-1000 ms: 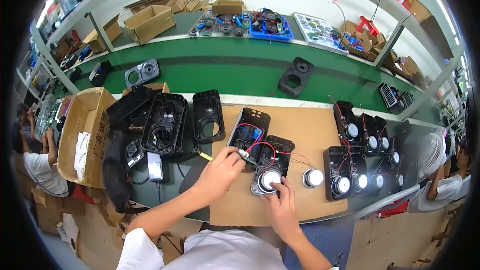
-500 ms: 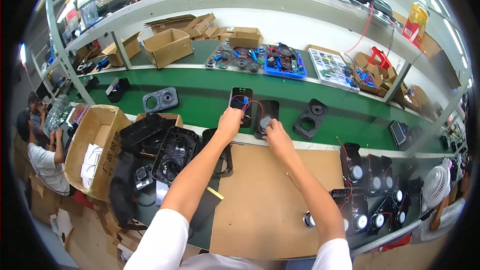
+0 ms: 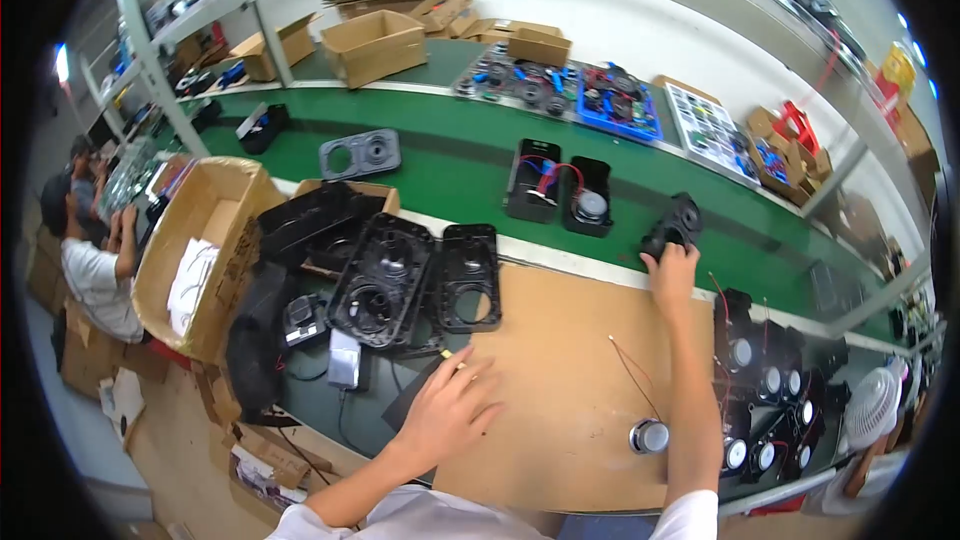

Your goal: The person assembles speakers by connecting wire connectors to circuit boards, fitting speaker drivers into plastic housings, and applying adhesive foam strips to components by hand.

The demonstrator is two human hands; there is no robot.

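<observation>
My right hand (image 3: pixel 672 275) grips the near end of a black plastic speaker panel (image 3: pixel 676 220), which is tilted up over the green belt. My left hand (image 3: pixel 450 412) hovers at the left edge of the cardboard mat (image 3: pixel 560 370), its fingers spread and holding nothing. Side by side on the belt stand two black speaker housings: the left housing (image 3: pixel 522 202) has wires in it, and the right housing (image 3: pixel 590 175) holds a round speaker (image 3: pixel 591 205). Red wire links the pair. On the mat lies a loose speaker (image 3: pixel 650 436) with thin leads.
Black plastic frames (image 3: pixel 470 240) and a tall cardboard box (image 3: pixel 240 240) crowd the left. Several housings with speakers (image 3: pixel 740 353) and a white fan (image 3: pixel 872 405) stand at right. A grey panel (image 3: pixel 358 154) lies on the belt (image 3: pixel 440 160). A co-worker (image 3: pixel 95 265) sits far left.
My left hand has let go of the wires and come back toward me. My right hand has left the speaker, moved right and taken hold of the black panel. The view has shifted.
</observation>
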